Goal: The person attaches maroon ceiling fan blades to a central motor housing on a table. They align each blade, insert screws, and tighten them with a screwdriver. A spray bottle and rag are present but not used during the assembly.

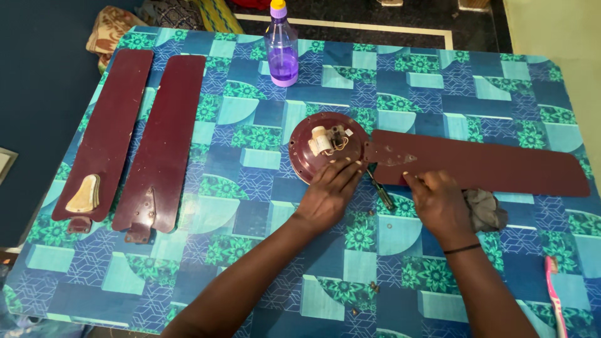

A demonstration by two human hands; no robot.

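Note:
A maroon round fan motor housing (307, 150) lies on the table, with a white capacitor and wires (325, 140) on top. My left hand (330, 191) rests on its near edge, fingers spread. A maroon fan blade (482, 166) runs right from the housing. My right hand (440, 203) presses its fingertips on the blade's near edge, close to the housing. A screwdriver (380, 189) lies between my hands. A grey cloth (487, 209) sits right beside my right hand.
Two loose maroon fan blades (109, 125) (166, 134) lie at the left of the blue and green patterned tablecloth (250, 250). A purple spray bottle (282, 53) stands at the back. A pink toothbrush (554, 294) lies near the right edge. Small screws (374, 287) are scattered near me.

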